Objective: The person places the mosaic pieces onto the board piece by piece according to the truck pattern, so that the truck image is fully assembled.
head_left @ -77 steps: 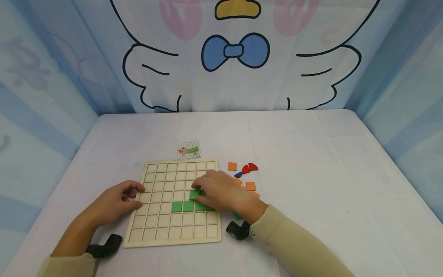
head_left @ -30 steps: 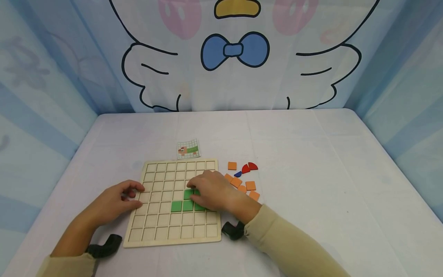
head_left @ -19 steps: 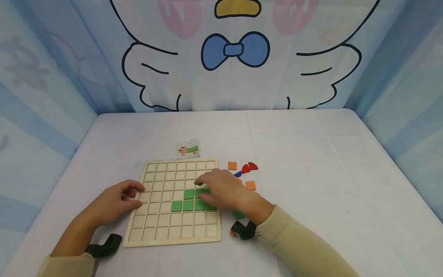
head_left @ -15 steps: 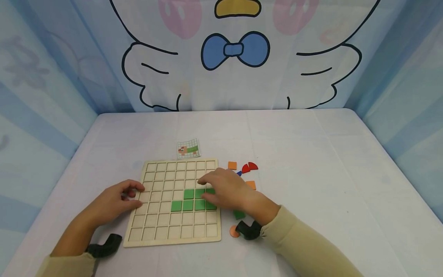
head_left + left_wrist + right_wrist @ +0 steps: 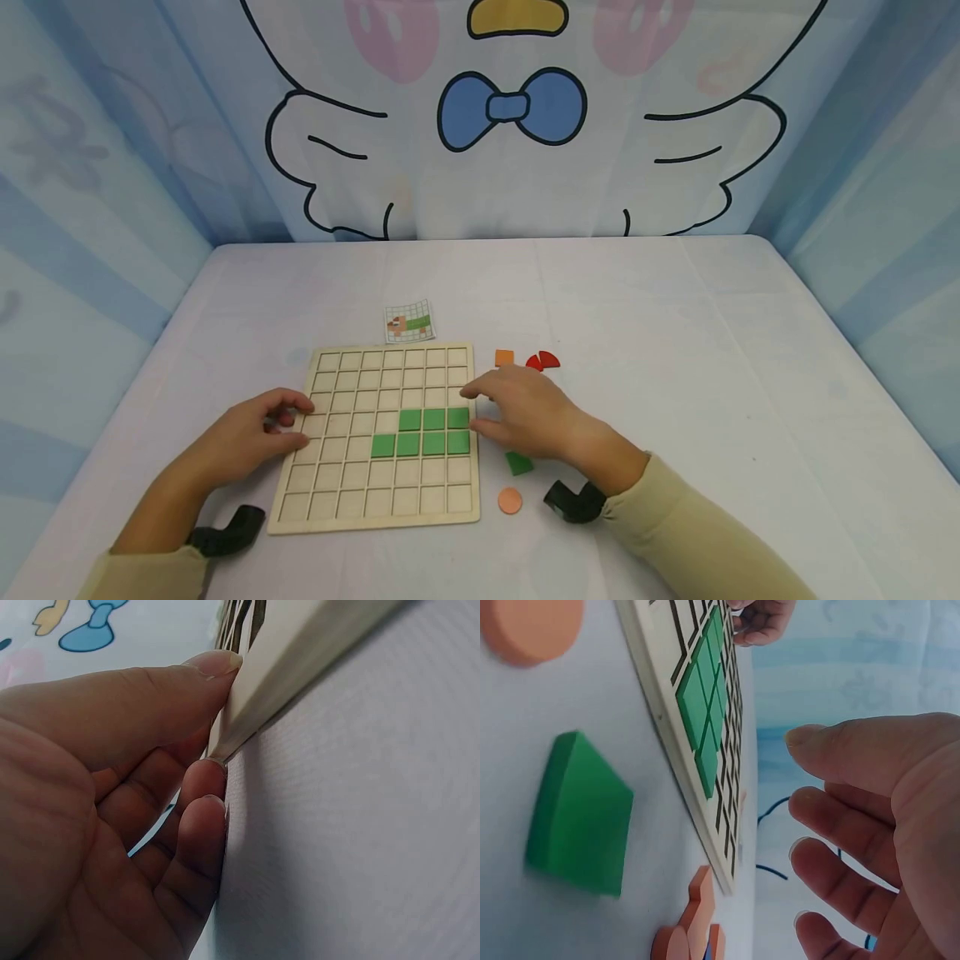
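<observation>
A wooden grid board (image 5: 330,500) lies on the table, with two rows of square green tiles (image 5: 409,420) set in its cells toward the right. My left hand (image 5: 243,433) rests at the board's left edge; in the left wrist view the thumb (image 5: 150,705) touches the rim, with relaxed fingers beside it. Just past the right edge, my right hand (image 5: 536,412) hovers with thumb and fingers spread and nothing between them. Below it a loose green piece (image 5: 519,463) lies on the table, with a round orange piece (image 5: 510,501) nearer the front.
Behind the board lies a small picture card (image 5: 409,322) with a gridded design. Beyond my right hand are an orange square (image 5: 504,357) and red wedge pieces (image 5: 549,359). The right wrist view shows more orange pieces (image 5: 697,907), partly overlapping one another.
My right hand slides a green tile leftward into the upper green row, then lets go and moves right, off the board, uncovering both green rows. My left hand stays at the left edge.
</observation>
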